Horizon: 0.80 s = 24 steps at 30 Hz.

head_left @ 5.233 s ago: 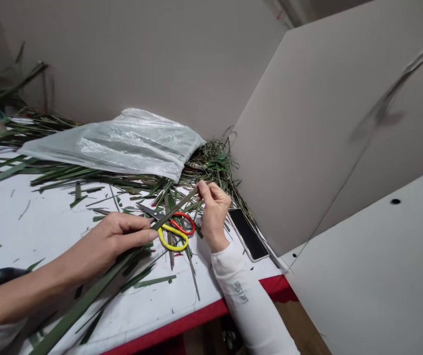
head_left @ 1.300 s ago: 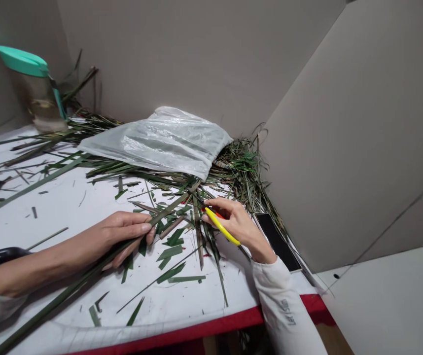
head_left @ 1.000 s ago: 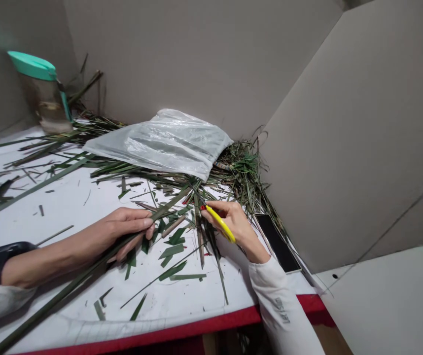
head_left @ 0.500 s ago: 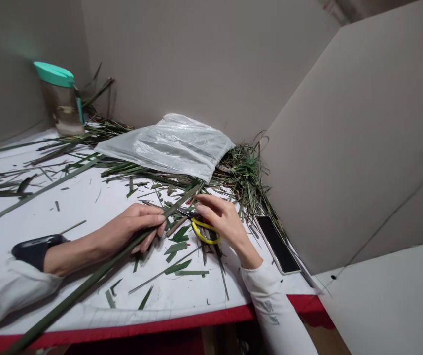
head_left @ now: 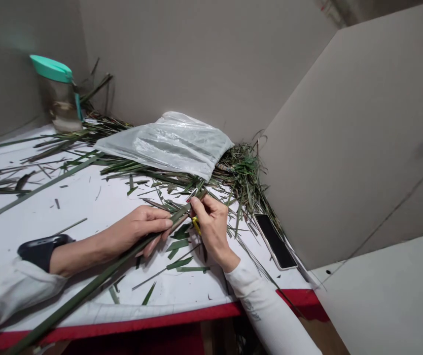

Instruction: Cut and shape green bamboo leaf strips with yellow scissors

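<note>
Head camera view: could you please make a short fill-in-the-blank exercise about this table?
The scissors at the right hand show a ____ handle. The jar on the table has a ____ lid. The clear plastic bag lies on a heap of green ____.

Missing words: yellow; green; leaves.

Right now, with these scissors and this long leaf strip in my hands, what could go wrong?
The scissors, their yellow handle showing under your right hand, sit very close to your left hand, so a slip could nick your fingers. The long green leaf strip also runs past the table's red edge, where it could catch and jerk.
</note>
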Available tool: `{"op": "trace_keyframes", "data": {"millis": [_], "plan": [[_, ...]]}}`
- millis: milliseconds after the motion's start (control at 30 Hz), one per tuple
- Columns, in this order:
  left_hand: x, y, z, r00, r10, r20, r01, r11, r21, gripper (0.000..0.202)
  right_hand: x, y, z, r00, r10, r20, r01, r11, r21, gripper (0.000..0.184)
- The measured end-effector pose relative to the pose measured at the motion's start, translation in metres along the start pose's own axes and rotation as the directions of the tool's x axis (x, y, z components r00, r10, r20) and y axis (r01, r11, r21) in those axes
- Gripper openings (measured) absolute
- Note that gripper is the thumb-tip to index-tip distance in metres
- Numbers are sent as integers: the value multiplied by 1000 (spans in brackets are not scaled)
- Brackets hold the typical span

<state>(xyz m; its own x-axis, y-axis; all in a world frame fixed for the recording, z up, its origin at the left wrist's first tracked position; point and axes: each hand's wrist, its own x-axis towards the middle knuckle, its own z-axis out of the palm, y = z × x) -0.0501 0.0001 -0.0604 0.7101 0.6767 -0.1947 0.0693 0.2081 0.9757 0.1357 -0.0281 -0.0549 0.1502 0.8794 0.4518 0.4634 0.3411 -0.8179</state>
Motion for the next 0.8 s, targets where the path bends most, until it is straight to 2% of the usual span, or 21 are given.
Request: {"op": "trace_keyframes", "data": {"millis": [133, 233, 300, 567, 700, 800], "plan": [[-1, -1, 1, 999, -2, 32, 2, 1000, -14, 37, 0, 3, -3, 975, -211, -65, 196, 964, -178, 37], [-2, -4, 0, 998, -11, 60, 13, 1000, -28, 38, 0, 5, -6, 938, -348, -11, 333, 905, -266, 29], [-2, -7, -1, 998, -5, 70, 7, 999, -36, 39, -1, 5, -6, 920, -391, 16, 378, 879, -289, 27], [-5, -3, 2, 996, -12, 87, 17, 999, -51, 36, 0, 4, -11, 939, -337, -65, 307, 909, -281, 38], [-6, -3, 4, 997, -17, 77, 19, 999, -32, 36, 1, 5, -16, 925, -377, -52, 347, 891, -291, 34], [-4, -6, 4, 999, -1, 48, 2, 1000, -28, 37, 3, 6, -14, 942, -336, -9, 324, 914, -244, 29]]}}
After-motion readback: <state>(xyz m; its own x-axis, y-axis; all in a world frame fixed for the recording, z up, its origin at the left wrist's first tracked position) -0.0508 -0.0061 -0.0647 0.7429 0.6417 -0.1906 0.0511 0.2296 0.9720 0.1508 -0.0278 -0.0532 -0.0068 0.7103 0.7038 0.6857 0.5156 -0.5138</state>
